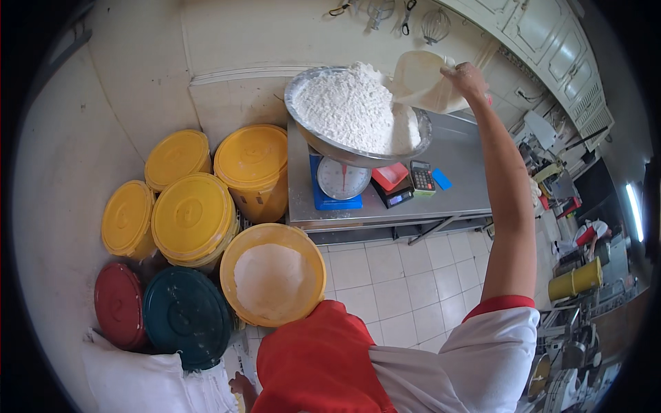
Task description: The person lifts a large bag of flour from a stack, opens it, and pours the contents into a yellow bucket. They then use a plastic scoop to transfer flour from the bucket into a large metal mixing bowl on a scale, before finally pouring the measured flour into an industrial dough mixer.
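My right hand (pixel 468 79) is closed on a translucent, cut-jug plastic scoop (pixel 417 74). Its mouth tilts down at the right side of a wide metal bowl (pixel 330 149). White flour (pixel 344 107) is heaped in the bowl, rising above the rim at the back. Under the bowl is a blue dial scale (pixel 343 182) on a steel table. Low on the left, my left hand (pixel 240 385) hangs beside a white sack (pixel 131 378); its fingers are too dark and small to make out. An open yellow bucket (pixel 315 272) with flour inside stands just ahead of me.
Several lidded yellow buckets (pixel 193 217), a red lid (pixel 118 306) and a dark green lid (pixel 186 316) crowd the left. On the table (pixel 454 148) lie a red tray (pixel 390 176), a digital scale (pixel 398 199) and a calculator (pixel 422 179). Tools hang on the wall. Another person (pixel 591 235) is far right.
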Demonstrator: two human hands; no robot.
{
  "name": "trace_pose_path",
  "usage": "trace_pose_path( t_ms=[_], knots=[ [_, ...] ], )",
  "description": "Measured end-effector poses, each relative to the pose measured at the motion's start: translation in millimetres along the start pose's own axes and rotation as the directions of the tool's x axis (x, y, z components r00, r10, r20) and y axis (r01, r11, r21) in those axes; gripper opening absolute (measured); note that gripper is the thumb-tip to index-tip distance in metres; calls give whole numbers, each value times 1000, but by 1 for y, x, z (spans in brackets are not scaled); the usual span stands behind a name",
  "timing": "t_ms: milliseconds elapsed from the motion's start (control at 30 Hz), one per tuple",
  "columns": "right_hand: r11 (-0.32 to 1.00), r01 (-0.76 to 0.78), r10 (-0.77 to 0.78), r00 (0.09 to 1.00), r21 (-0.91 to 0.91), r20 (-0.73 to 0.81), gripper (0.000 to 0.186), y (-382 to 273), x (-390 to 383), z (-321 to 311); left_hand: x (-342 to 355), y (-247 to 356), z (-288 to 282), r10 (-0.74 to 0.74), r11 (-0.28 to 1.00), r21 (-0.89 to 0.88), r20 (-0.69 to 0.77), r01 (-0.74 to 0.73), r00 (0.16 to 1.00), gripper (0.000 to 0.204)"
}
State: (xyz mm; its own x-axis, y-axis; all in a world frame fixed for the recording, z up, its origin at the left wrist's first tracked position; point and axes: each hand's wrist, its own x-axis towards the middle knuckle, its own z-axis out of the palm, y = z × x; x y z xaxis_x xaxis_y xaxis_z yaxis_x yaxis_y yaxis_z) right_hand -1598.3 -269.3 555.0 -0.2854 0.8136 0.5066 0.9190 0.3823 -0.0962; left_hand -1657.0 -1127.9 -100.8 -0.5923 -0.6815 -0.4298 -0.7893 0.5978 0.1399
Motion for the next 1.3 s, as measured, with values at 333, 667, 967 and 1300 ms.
trace_pose_path(
  t_ms=[333, 667, 967, 1300],
  knots=[
    [903, -52, 45, 999, 426, 26, 57, 77, -4, 43, -33, 33, -14, 197, 970, -139, -20, -198, 980, 54],
    [811, -120, 101, 993, 573, 65, 53, 113, -27, 70, -53, 61, -29, 516, 856, 128, -164, -501, 840, 49],
    [866, -99, 161, 983, 491, -85, 46, 94, -42, 34, -71, 51, -10, 461, 885, 54, -239, -462, 855, 55],
    [926, 299, -240, 938, 229, -251, 40, 46, -13, 22, -99, 53, -10, 477, 868, 192, -68, -457, 876, 53]
  ],
)
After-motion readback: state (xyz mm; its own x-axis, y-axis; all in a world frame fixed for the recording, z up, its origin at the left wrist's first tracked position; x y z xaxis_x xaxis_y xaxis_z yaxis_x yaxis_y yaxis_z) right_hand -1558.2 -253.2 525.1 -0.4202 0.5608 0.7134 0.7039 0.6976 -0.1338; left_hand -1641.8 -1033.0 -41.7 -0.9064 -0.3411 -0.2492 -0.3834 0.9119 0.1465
